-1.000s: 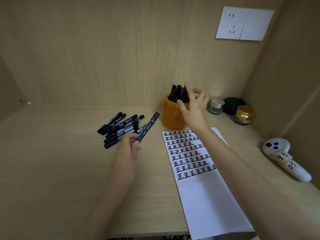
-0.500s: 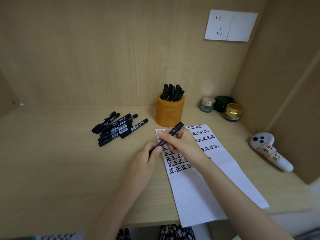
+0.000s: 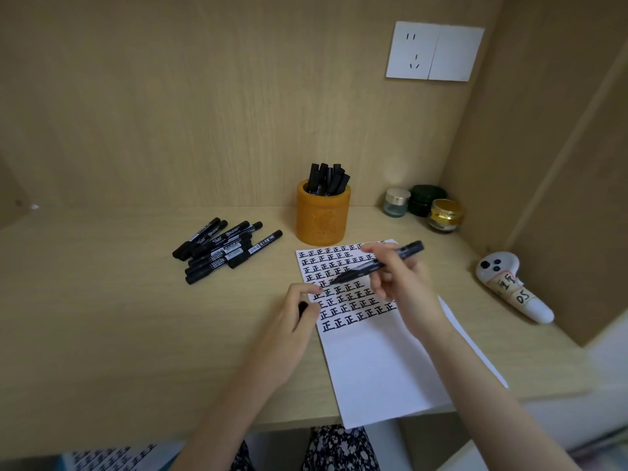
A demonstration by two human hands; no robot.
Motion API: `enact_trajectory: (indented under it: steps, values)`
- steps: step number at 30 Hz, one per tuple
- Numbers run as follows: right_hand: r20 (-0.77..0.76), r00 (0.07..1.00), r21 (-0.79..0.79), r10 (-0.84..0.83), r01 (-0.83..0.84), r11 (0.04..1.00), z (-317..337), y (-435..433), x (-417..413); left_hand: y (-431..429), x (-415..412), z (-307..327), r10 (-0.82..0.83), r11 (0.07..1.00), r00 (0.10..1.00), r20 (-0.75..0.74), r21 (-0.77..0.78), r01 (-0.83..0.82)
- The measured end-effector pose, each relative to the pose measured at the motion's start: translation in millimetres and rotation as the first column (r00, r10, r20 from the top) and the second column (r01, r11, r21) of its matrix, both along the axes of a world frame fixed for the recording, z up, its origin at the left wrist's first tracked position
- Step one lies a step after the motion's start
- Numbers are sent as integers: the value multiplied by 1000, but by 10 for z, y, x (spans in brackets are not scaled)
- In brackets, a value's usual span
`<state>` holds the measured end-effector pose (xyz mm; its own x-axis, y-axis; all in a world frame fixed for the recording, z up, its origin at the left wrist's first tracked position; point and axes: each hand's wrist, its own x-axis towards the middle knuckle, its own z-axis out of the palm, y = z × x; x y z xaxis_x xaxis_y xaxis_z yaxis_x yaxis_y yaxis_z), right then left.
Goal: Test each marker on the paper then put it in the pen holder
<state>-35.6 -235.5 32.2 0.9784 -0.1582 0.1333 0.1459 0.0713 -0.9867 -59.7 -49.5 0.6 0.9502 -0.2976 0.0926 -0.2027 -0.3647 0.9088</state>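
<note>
Orange pen holder holds upright black markers; right hand grips uncapped marker, left hand pinches cap.

The paper lies on the worktop, right of the middle, and it reaches over the front edge. Behind the paper stands the pen holder with markers in it. The loose markers lie to the left of the holder. Three jars sit in the back right corner, and a controller lies near the right edge. The right hand holds a marker above the paper. The left hand holds a cap at the paper's left edge.
</note>
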Motion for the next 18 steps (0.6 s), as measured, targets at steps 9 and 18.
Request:
enact_trajectory:
  steps: [9, 18]
  values:
    - [-88, 974, -104, -207, 198, 975, -189, -686, -65, 91, -38, -143, -6, 999, 1000, 25, -50, 8]
    - [-50, 940, -203, -336, 320, 925, -344, -723, -11, 73, 14, -197, 16, 1000, 999, 33, 11, -16]
